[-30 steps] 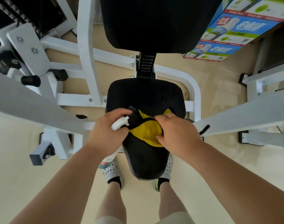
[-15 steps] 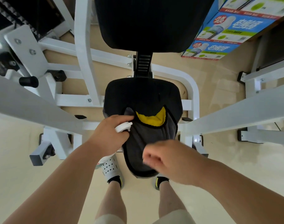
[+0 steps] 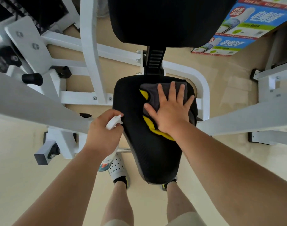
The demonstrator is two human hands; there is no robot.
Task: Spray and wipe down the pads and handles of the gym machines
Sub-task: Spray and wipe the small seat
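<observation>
So this looks like the wiping step on the seat. Biggest thing in view is the white machine frame, then two black pads: the back pad up top and the seat pad below it.

On the seat's far right part lies one grey-and-yellow cloth, with the right hand pressed flat on top of it, fingers spread, not pinching anything.

The left hand is closed around one spray bottle, white nozzle poking out just beside the seat's left edge.

One black knob sticks out on the left, and two printed boxes sit on the floor top right.

Next move, I'd guess: sweep the cloth toward the near end of the seat with even pressure, then the back pad.
</observation>
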